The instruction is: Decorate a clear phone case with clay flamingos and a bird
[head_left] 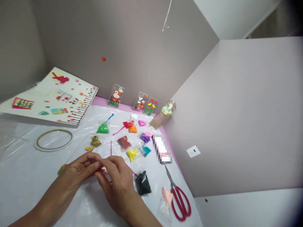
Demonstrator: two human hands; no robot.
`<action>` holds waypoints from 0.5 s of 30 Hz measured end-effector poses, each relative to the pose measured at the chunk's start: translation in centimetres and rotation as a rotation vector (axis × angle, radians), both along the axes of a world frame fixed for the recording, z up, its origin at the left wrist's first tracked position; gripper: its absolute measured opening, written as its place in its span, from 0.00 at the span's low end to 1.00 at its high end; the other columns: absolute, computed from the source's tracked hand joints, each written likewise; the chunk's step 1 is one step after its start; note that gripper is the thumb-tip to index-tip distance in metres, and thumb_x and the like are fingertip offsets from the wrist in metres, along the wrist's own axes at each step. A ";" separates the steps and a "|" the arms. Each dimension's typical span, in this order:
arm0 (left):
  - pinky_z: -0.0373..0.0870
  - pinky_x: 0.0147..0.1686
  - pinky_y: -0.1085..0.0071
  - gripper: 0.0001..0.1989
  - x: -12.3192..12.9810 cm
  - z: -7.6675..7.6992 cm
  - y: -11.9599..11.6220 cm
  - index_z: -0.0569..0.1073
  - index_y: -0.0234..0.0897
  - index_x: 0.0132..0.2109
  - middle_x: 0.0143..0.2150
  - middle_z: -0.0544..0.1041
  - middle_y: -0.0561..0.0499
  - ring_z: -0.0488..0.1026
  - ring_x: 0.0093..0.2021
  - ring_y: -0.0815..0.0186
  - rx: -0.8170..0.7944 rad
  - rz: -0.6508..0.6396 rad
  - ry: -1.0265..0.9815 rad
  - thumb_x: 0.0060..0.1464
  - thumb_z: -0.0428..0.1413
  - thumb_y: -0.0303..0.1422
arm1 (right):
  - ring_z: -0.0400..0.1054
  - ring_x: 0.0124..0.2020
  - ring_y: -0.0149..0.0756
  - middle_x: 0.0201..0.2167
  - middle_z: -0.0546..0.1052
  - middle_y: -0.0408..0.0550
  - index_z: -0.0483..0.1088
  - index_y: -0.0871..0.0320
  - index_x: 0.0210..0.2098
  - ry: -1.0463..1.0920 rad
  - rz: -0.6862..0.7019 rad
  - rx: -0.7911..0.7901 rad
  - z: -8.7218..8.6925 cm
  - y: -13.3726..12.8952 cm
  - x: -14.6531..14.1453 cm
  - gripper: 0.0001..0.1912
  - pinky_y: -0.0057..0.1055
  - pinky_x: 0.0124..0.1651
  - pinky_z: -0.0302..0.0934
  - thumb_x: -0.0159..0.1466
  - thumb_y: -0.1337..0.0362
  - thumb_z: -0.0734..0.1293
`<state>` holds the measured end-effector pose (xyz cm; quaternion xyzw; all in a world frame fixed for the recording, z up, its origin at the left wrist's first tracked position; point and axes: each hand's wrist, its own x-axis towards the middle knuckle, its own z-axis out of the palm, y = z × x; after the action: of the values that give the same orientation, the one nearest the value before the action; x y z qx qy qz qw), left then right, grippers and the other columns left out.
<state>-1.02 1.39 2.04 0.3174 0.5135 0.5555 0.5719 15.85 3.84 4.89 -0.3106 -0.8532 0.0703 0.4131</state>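
My left hand [85, 167] and my right hand [118, 181] meet above the table, fingertips pressed together. A speck of pale pink shows by the right thumb, but what the fingers pinch is too small and hidden to name. Beneath and beyond them lies a clear phone case with a green and yellow clay duck [95, 142] on it. More green and orange clay [62, 169] peeks out behind my left wrist. A bag of black clay [143, 183] lies just right of my right hand, and a pink modelling tool [111, 147] is just beyond the fingers.
Bags of green [103, 128], brown [124, 142] and yellow clay [132, 154] lie ahead. Red-handled scissors [181, 201], a blurred phone [162, 149] and a bottle [162, 116] line the right edge. A tape roll [38, 145] and decorated board [47, 110] are at left; decorated cases [116, 95] lean on the wall.
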 end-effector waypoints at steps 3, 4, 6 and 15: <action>0.80 0.42 0.71 0.14 0.0 0.1 -0.1 0.83 0.42 0.38 0.37 0.85 0.52 0.82 0.41 0.58 0.035 -0.094 0.036 0.54 0.69 0.47 | 0.80 0.40 0.39 0.42 0.83 0.55 0.75 0.57 0.56 0.044 0.004 -0.023 0.1 -0.3 0.5 0.12 0.31 0.42 0.76 0.75 0.63 0.67; 0.79 0.44 0.71 0.13 0.1 0.2 -0.2 0.83 0.43 0.39 0.38 0.85 0.52 0.82 0.42 0.58 0.047 -0.115 0.050 0.56 0.68 0.46 | 0.80 0.39 0.39 0.41 0.83 0.54 0.75 0.57 0.55 0.058 0.006 -0.027 0.2 -0.4 0.6 0.11 0.31 0.42 0.76 0.75 0.63 0.67; 0.77 0.47 0.71 0.11 0.3 0.5 -0.2 0.84 0.44 0.41 0.41 0.85 0.52 0.82 0.46 0.58 0.069 -0.139 0.072 0.58 0.67 0.45 | 0.80 0.39 0.39 0.39 0.83 0.52 0.75 0.56 0.54 0.085 0.013 -0.027 0.5 -0.4 0.9 0.10 0.31 0.42 0.75 0.75 0.64 0.67; 0.79 0.39 0.73 0.09 1.1 1.0 -0.3 0.82 0.46 0.36 0.33 0.82 0.57 0.81 0.36 0.63 0.126 -0.163 -0.015 0.57 0.68 0.45 | 0.79 0.35 0.38 0.36 0.83 0.51 0.77 0.55 0.46 0.095 0.034 -0.042 0.4 -0.2 1.3 0.07 0.30 0.36 0.73 0.76 0.63 0.66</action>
<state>0.06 1.08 3.01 0.3893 0.4456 0.5408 0.5978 17.14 3.63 5.29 -0.3010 -0.8361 0.1100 0.4452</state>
